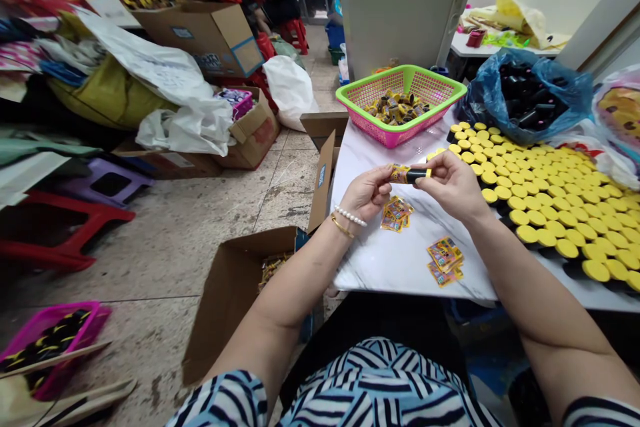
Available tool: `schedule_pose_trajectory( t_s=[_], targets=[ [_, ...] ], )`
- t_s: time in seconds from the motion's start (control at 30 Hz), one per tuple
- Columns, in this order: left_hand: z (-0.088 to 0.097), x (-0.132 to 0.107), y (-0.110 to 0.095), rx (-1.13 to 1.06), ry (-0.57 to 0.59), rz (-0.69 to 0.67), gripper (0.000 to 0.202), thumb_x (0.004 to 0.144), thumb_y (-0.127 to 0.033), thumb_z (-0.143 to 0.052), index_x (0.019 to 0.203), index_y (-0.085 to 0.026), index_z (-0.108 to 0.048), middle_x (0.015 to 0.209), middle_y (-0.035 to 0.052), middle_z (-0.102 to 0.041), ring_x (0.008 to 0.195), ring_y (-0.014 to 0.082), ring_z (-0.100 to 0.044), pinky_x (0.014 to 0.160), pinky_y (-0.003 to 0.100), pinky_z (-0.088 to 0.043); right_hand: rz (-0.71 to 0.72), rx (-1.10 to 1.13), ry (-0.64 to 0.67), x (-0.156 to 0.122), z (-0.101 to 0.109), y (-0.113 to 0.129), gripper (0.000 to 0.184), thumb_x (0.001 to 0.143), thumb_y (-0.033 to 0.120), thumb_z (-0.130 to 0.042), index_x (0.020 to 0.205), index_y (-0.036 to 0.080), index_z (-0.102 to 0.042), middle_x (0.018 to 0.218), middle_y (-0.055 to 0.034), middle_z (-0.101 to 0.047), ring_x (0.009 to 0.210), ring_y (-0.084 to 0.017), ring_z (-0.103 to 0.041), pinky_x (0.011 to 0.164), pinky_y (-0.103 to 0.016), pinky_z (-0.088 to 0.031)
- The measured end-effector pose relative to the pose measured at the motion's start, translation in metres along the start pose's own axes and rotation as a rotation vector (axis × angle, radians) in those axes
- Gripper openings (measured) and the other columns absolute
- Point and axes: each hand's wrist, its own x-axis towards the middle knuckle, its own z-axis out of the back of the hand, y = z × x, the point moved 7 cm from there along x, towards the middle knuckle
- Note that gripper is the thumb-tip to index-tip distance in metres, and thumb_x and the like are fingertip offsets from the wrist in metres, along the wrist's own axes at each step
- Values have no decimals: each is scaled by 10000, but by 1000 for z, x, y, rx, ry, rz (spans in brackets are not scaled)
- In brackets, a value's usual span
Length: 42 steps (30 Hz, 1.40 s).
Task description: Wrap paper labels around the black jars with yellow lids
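Note:
A small black tube with a yellow cap (415, 175) is held sideways above the white table (380, 260) by both hands. My left hand (367, 192) pinches its end, where a yellow printed label (399, 174) wraps the tube. My right hand (453, 183) grips the capped end. Two small piles of printed labels lie on the table below: one (397, 213) under my left hand, one (445, 261) nearer me. Many yellow-capped tubes (555, 203) stand in rows at my right.
A green and pink basket (400, 101) of labelled tubes sits at the table's far end. A blue bag (527, 97) holds black tubes. An open cardboard box (250, 287) stands on the floor at left. People work at the back, amid boxes, bags and stools.

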Motion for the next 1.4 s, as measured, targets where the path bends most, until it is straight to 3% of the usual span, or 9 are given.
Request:
schedule_pose_trajectory(
  t_s=[0.23,0.33,0.4,0.5,0.6,0.8,1.0,1.1,1.4],
  targets=[
    [6,-4,-11,235,-72,-211,285,754,-304,-876,882,-96,-729,731,12,-641,479,11,-441,380,143,-169,49,47,6,-1,-2,3,326,731,297,-889,934,225,-645,902,-8,-763,825,-166,-741,799,-309,-619],
    [12,-11,-29,314,-191,-416,372,738,-344,-896,1004,-122,-761,920,49,-694,608,37,-541,433,141,-283,69,70,4,4,3,2,380,674,319,-944,925,225,-674,874,9,-746,818,-160,-727,810,-313,-619],
    [10,-15,-36,335,-175,-485,490,710,-343,-923,1137,-179,-748,1070,57,-707,761,76,-630,539,152,-419,67,109,27,7,4,0,397,658,327,-959,933,225,-692,897,3,-755,845,-169,-731,833,-330,-623],
    [-4,-12,-26,378,50,-389,580,696,-353,-938,1217,-211,-729,1084,60,-728,878,139,-688,714,238,-537,82,101,69,6,1,-2,392,685,329,-945,998,227,-732,957,-16,-762,890,-186,-735,872,-363,-626],
    [-10,-9,-16,453,163,-344,468,713,-357,-931,1103,-158,-768,925,45,-737,766,116,-668,716,249,-531,179,-62,79,1,-3,1,381,752,314,-899,1099,245,-757,1013,-28,-741,901,-188,-719,876,-377,-624],
    [-8,-5,-5,373,167,-227,497,647,-363,-969,1036,-129,-767,877,39,-739,712,106,-661,663,236,-503,388,-341,130,-4,-7,17,312,833,302,-838,1137,270,-777,974,-33,-703,862,-187,-686,798,-360,-627],
    [-3,-6,-7,283,114,-126,537,744,-511,-889,1118,-163,-724,972,77,-762,683,137,-695,581,241,-502,405,-319,127,-3,0,19,346,838,297,-830,1179,279,-773,1119,-52,-706,950,-207,-715,883,-411,-661],
    [1,-5,-8,271,89,-98,456,762,-459,-886,1059,-155,-721,923,73,-756,646,132,-691,544,229,-497,370,-327,97,-3,3,19,353,821,297,-838,1169,310,-786,1155,-47,-688,971,-214,-716,916,-428,-675],
    [-8,-9,-20,402,134,-308,446,691,-375,-941,1025,-132,-774,840,47,-738,667,111,-654,647,245,-508,243,-356,95,-7,-3,17,324,825,284,-822,1145,287,-768,1074,-43,-748,930,-226,-751,934,-448,-674]
  ],
)
